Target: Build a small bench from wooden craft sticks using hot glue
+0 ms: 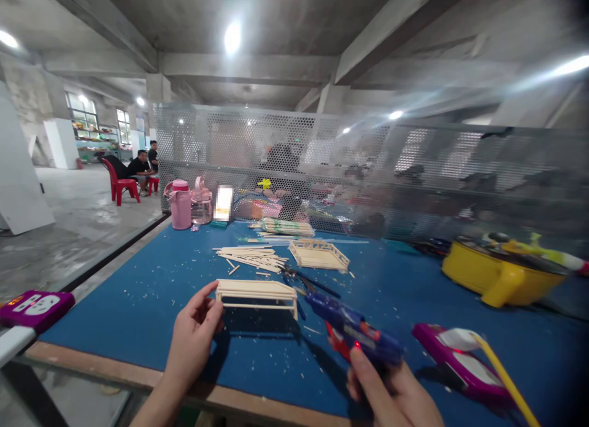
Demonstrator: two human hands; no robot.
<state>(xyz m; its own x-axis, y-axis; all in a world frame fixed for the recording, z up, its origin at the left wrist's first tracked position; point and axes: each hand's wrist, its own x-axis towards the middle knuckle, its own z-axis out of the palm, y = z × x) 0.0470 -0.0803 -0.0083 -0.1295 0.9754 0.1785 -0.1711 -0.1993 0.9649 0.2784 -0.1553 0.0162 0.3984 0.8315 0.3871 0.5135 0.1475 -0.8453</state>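
Observation:
My left hand (199,329) pinches the left end of a small frame of pale wooden sticks (257,289), held just above the blue table. In my right hand (391,390) is a blue glue gun (356,329) with a red trigger and a small red light. Its nozzle points left, near the right end of the stick frame. Behind the frame lie loose wooden sticks (251,257) and black-handled pliers (313,282). A second stick piece with low railings (319,255) rests farther back on the table.
Pink bottle (181,206) and lit phone (223,203) stand at the back left of the blue table (138,292). A yellow pot (497,270) and purple power strip (464,365) are at right. Another purple socket (37,310) is at left. Perforated screen (221,138) behind; people sit beyond.

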